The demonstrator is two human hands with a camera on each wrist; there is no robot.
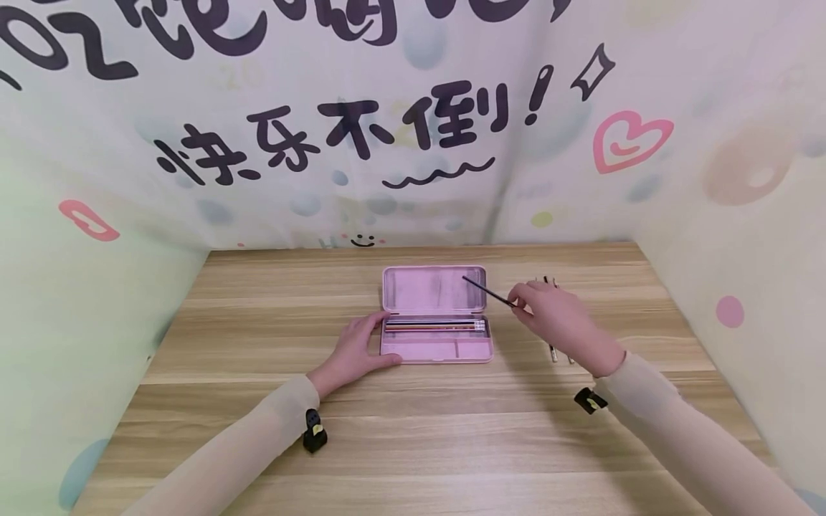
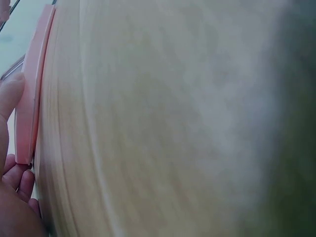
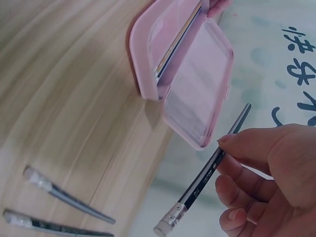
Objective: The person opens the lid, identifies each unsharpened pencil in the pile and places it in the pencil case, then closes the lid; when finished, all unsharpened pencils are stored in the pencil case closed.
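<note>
While backdrop (image 1: 358, 129) reads "快乐不倒!", left grip (image 1: 351, 351) holds case (image 1: 422, 350), right grip (image 1: 560, 320) pinches pencil (image 3: 201, 177).

Long beige sleeves (image 1: 241, 448) accompany black, yellow-marked wrist cameras (image 1: 315, 438).

You can read 快乐不倒! (image 1: 358, 132) in blk on far wall (image 1: 284, 222), w/ wavy line (image 1: 439, 174) underneath. Upper line (image 1: 355, 25) is cut off up top, so you only get partial chars. R of the "!": star outline (image 1: 594, 72), then pink heart (image 1: 632, 143). Smiley (image 1: 363, 242) at wall btm, abt ctr. Pencil (image 3: 201, 176) you're holding has small print, too blurry to call.
</note>
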